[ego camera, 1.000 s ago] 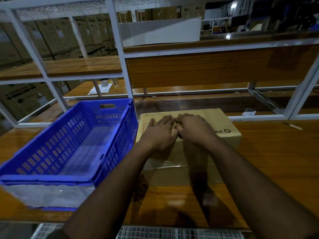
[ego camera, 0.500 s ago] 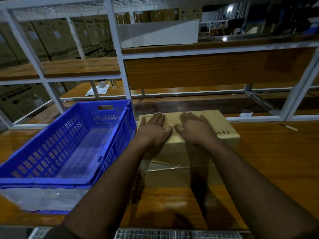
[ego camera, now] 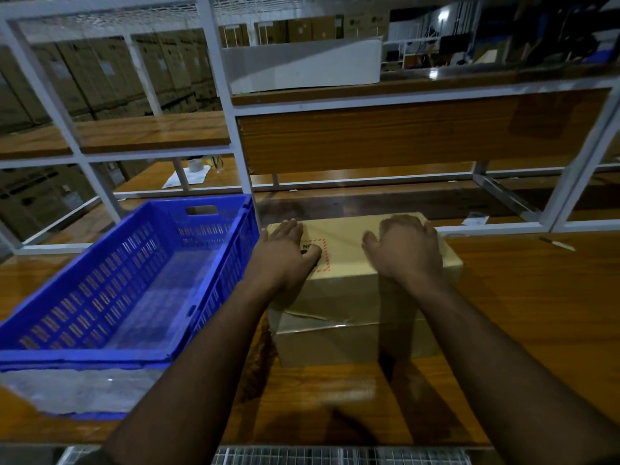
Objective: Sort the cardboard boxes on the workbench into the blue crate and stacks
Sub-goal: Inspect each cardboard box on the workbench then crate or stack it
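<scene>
Head view, middle of the tabletop (ego camera: 523, 330): your left hand (ego camera: 285, 255) and right hand (ego camera: 406, 253) both rest on the top face of the upper cardboard box (ego camera: 349, 263), which sits on a second box (ego camera: 335, 344). Left fingers (ego camera: 290, 229) lie straight and flat, gripping nothing; right fingers (ego camera: 427, 231) bend over the far right edge. The box's long axis runs left to right, parallel to the tabletop's near edge. The blue crate (ego camera: 214, 283) stands just beside the stack toward the tabletop's left edge, so your left hand is the nearer one to it.
</scene>
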### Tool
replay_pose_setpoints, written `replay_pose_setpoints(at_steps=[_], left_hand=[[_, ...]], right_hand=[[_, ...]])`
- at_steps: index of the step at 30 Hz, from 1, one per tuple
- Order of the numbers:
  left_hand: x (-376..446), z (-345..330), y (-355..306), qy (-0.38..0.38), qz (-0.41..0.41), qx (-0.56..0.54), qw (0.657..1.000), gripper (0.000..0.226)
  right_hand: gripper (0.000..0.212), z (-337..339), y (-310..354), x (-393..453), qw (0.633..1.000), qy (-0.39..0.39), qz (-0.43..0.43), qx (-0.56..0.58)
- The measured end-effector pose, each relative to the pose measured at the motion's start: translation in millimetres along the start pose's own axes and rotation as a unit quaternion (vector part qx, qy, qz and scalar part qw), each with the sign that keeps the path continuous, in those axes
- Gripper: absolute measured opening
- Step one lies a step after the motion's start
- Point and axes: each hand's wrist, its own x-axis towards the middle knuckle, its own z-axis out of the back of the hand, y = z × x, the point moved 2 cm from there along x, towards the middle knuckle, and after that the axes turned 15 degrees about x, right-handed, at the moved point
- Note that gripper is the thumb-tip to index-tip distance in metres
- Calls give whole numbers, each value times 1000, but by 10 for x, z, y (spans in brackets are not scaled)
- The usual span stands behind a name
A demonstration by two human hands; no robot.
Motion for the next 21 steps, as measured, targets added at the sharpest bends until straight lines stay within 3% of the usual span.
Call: replay_pose_setpoints(at_steps=[3,8,10,14,18,21], left_hand=[[-106,63,-28,-55,25,-22,998,62],[-228,66,-7,-91,25,-59,994,59],[-269,33,29,-84,19,-72,994,70],[-401,-9,56,-70,24,-82,994,79],[-512,-18,54,-76,16,-106,991,95],[-551,-30,87,-81,7,-159,984,105]], right_hand=[[46,61,-15,-188,990,-132,-23,52],[31,79,-136,-467,971,-219,-19,97],[38,-1,-259,-628,958,-237,-50,151],[73,-187,-368,-892,909,-258,-136,297],[74,-222,-353,-848,880,-277,-165,350],[75,-148,-311,-748,886,-275,-152,342]])
